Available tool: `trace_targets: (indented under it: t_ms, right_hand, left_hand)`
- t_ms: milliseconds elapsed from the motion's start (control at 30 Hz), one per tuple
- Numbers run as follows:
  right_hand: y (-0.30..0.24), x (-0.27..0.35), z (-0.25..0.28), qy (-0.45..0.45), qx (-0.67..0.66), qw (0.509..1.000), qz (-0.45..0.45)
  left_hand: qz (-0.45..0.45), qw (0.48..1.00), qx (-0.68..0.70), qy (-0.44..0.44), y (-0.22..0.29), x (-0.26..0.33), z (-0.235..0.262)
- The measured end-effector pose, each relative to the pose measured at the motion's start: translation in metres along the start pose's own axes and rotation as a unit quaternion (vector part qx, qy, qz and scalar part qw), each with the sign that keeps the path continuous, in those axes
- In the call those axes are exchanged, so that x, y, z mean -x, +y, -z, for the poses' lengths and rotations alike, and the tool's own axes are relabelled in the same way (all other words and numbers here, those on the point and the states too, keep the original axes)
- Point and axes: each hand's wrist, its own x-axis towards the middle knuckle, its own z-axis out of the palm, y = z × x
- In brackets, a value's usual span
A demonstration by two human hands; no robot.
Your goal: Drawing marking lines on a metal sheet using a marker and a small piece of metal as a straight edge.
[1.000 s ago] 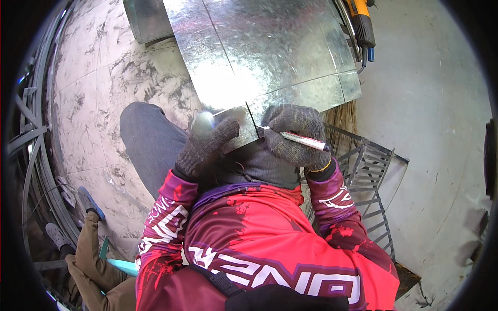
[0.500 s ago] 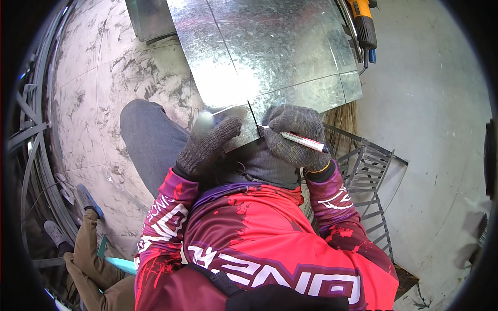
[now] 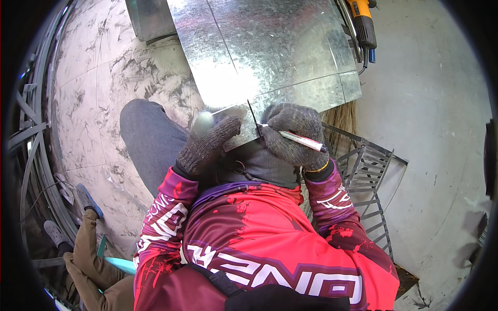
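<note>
Gloved fingers [image 3: 290, 120] of the right hand [image 3: 292, 136] pinch a white marker [image 3: 296, 139], tip at the galvanised sheet [image 3: 270, 52]'s near edge; left hand [image 3: 207, 147] presses flat just beside; marker's axis runs rightward.

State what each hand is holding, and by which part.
The right hand holds a white marker around its front half, tip on the metal sheet. The left hand presses a small metal piece flat against the sheet's near edge.
</note>
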Motion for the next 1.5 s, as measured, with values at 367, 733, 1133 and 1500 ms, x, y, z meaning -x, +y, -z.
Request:
trace_targets:
  t_ms: [367,733,1133,1500]
  right_hand:
    - [-0.002,-0.003,-0.002,0.023,0.03,0.999,0.025]
    - [-0.002,-0.001,-0.001,0.016,0.004,1.0,0.016]
    - [-0.005,-0.005,-0.005,0.055,0.027,0.998,0.018]
    - [-0.009,-0.014,0.006,0.002,0.015,1.0,-0.012]
  left_hand:
    - [-0.076,0.997,-0.029,-0.001,-0.014,-0.004,0.0]
    - [-0.063,0.998,-0.008,0.014,-0.008,-0.003,-0.004]
    - [-0.034,0.999,0.009,0.016,-0.004,-0.001,-0.005]
    - [-0.029,0.999,0.012,0.016,-0.003,0.001,-0.005]
